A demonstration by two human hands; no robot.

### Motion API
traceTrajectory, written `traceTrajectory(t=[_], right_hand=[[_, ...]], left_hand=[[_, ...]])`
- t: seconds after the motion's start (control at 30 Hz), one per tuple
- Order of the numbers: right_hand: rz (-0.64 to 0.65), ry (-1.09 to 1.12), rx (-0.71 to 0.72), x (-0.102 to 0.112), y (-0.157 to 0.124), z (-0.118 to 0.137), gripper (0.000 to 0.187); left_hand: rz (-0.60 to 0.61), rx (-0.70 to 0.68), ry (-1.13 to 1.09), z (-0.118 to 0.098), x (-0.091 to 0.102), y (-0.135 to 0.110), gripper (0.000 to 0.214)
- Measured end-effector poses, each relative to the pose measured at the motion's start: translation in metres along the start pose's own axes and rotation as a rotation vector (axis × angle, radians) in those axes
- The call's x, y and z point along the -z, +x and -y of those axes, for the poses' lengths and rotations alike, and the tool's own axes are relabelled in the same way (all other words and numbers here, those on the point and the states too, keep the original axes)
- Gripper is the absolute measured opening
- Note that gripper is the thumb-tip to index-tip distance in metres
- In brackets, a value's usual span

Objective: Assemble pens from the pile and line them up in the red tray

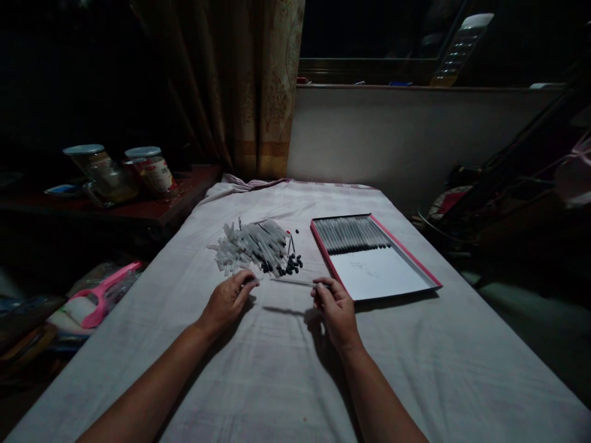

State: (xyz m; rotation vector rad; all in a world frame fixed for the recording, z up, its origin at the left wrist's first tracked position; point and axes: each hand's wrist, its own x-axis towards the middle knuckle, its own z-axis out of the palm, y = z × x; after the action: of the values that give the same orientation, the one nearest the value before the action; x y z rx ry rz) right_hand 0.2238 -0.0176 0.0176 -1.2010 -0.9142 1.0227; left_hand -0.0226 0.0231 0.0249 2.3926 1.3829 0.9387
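Between the fingertips of my right hand point(335, 304) is a slim clear pen point(295, 282), held level by one end and pointing left. My left hand point(231, 301) is closed in a pinch. A small clear piece, apparently a pen cap point(260, 280), shows at its fingertips, mostly hidden and apart from the pen. Just beyond my hands lies a heap of clear pen barrels point(268, 240), with shorter clear caps point(228, 249) on its left. Small black plugs point(292, 266) are scattered at its right edge. A row of black-tipped pens point(353, 234) fills the far part of a shallow box point(388, 274).
The box has red sides and a white floor, and rests right of the heap on a pale bedsheet point(277, 381). Left of it, a dark red table point(184, 197) carries lidded jars point(154, 172) and a glass mug point(111, 187). A pink plastic item point(99, 301) lies below.
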Motion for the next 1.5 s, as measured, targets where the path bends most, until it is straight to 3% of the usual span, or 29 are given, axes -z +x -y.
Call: traceTrajectory(t=[0.13, 0.37, 0.73, 0.83, 0.9, 1.03, 1.17, 1.5], right_hand=[[0.026, 0.005, -0.024, -0.001, -0.003, 0.005, 0.03], [0.049, 0.004, -0.06, -0.004, -0.005, 0.007, 0.029], [0.077, -0.085, -0.066, -0.004, -0.006, 0.005, 0.032], [0.177, -0.16, -0.078, -0.002, -0.006, 0.003, 0.032], [0.319, -0.273, -0.066, 0.001, -0.006, 0.002, 0.031], [0.604, -0.608, 0.091, 0.006, -0.007, 0.006, 0.025], [0.648, -0.751, 0.2, 0.005, -0.009, 0.008, 0.026], [0.667, -0.812, 0.265, 0.0, -0.007, 0.004, 0.021]], left_hand=[[-0.051, 0.051, -0.113, -0.012, -0.01, -0.014, 0.023], [-0.028, -0.013, -0.097, -0.01, -0.013, -0.017, 0.027], [-0.025, -0.006, -0.121, -0.008, -0.016, -0.023, 0.024], [-0.009, -0.012, -0.134, -0.009, -0.016, -0.024, 0.023], [0.01, -0.02, -0.144, -0.011, -0.016, -0.025, 0.022], [0.077, -0.064, -0.176, -0.013, -0.016, -0.026, 0.019], [0.087, -0.099, -0.202, -0.013, -0.016, -0.029, 0.019], [0.096, -0.153, -0.242, -0.009, -0.014, -0.031, 0.016]])
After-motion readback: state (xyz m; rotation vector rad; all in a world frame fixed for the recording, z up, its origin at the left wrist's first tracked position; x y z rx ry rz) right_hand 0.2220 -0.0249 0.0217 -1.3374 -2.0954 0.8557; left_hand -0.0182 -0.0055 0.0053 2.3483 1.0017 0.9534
